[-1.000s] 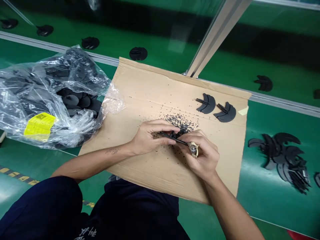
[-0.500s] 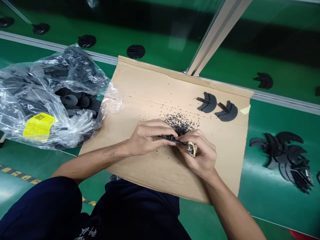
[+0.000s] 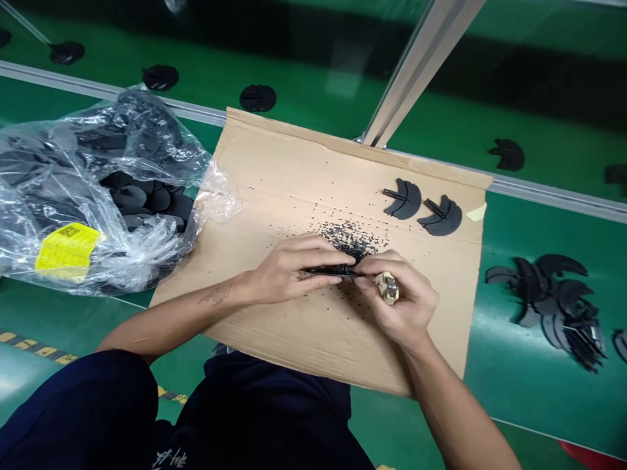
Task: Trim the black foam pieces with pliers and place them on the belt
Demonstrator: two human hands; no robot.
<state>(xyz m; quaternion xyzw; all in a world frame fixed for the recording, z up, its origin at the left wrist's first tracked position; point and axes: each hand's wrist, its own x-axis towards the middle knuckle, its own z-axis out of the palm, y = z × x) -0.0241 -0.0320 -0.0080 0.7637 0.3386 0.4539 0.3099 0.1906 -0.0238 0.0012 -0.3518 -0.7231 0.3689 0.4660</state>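
My left hand (image 3: 298, 269) grips a thin black plastic part (image 3: 328, 269) by its long edge, fingers above and thumb below. At the right end of that part, my right hand (image 3: 399, 294) is closed, its fingertips and thumb touching the part. Tucked in the right palm is a small pale-handled tool (image 3: 390, 288) with a shiny metal end; its working tip is hidden by the fingers. Many tiny black plastic scraps (image 3: 353, 240) are scattered on the cardboard sheet (image 3: 274, 343) just behind and under the hands.
Two curved black parts (image 3: 402, 198) lie at the cardboard's back right. A pile of similar parts (image 3: 561, 300) sits on the green table to the right. At left slumps a clear plastic bag (image 3: 44, 196) of black discs. A metal post (image 3: 406, 72) rises behind the cardboard.
My right hand has shifted slightly right, and the pale-handled tool has turned and moved right with it. The black part is tipped flatter in my left hand. The whole view has drifted a little.
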